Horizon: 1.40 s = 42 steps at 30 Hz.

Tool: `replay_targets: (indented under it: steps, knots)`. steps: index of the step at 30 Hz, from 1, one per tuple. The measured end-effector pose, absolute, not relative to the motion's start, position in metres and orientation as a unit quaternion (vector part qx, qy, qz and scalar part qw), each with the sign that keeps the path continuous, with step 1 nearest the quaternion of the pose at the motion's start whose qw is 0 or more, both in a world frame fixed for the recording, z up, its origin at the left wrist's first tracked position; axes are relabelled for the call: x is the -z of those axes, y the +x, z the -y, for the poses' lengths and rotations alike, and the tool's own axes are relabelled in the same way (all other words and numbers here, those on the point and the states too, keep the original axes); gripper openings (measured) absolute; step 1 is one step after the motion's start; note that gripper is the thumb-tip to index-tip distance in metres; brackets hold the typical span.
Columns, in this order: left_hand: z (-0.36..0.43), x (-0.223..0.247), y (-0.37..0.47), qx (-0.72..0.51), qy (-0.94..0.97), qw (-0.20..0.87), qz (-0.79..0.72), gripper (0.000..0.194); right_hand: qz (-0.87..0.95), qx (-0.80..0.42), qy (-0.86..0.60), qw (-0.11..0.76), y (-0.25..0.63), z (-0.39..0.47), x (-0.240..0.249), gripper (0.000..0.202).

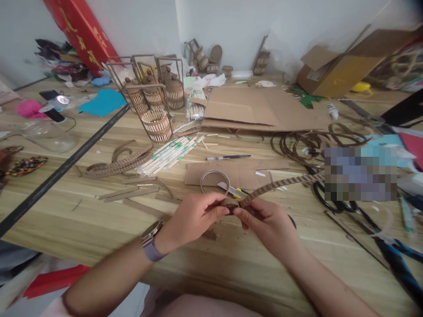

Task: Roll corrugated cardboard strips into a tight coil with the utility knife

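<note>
"Pale wood grain runs under everything; what is it?"

"A broad table before a whitish wall; a red banner slants at the far left, an open cardboard box stands at the far right, and flat cardboard lies between them."

"And the hands?"

"Both are closed on one brown corrugated strip, held over the near part of the table; the left hand pinches its near end, and the right hand grips it just beside (the two thumbs nearly meet)."

"Which way does it point?"

"Its long axis slants from the fingers to the right and away from the person; the far end seems to run into a blurred patch, so I cannot tell where it stops."

"What is close by?"

"A thin ring just beyond the left hand; a pen farther off, lying crosswise."
</note>
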State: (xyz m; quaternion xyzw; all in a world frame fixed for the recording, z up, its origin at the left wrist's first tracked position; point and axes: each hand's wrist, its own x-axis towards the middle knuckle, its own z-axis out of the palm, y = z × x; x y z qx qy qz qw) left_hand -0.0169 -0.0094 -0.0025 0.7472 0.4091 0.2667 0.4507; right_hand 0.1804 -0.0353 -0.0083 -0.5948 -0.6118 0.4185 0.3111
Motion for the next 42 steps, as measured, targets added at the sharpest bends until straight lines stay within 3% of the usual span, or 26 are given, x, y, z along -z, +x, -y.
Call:
replay_targets:
  steps: [7,15,18,22,25,27,34,42]
  knots:
    - [0.009,0.000,-0.017,-0.220,0.819,0.348,-0.400,0.015,0.700,-0.310,-0.580,0.278,0.185,0.034,0.007,0.028]
    - [0.008,0.003,-0.017,-0.173,0.871,0.300,-0.349,0.025,0.781,-0.242,-0.507,0.273,0.186,0.035,0.014,0.019]
    - [0.008,0.003,-0.017,-0.254,0.815,0.364,-0.372,0.026,0.738,-0.260,-0.549,0.295,0.184,0.037,0.011,0.023]
    - [0.009,0.004,-0.015,-0.348,0.635,0.561,-0.401,0.051,0.633,-0.338,-0.601,0.350,0.180,0.040,0.005,0.028]
    - [0.010,0.005,-0.012,-0.329,0.584,0.637,-0.381,0.032,0.582,-0.419,-0.583,0.382,0.175,0.040,0.003,0.031]
    - [0.011,0.003,-0.012,-0.317,0.618,0.611,-0.380,0.020,0.568,-0.440,-0.573,0.394,0.172,0.039,0.003,0.034]
    - [0.013,-0.008,-0.017,-0.275,0.795,0.364,-0.400,0.022,0.627,-0.366,-0.573,0.381,0.178,0.037,0.005,0.033]
    - [0.009,-0.004,-0.021,-0.205,0.875,0.248,-0.361,0.020,0.742,-0.276,-0.526,0.310,0.191,0.034,0.008,0.016]
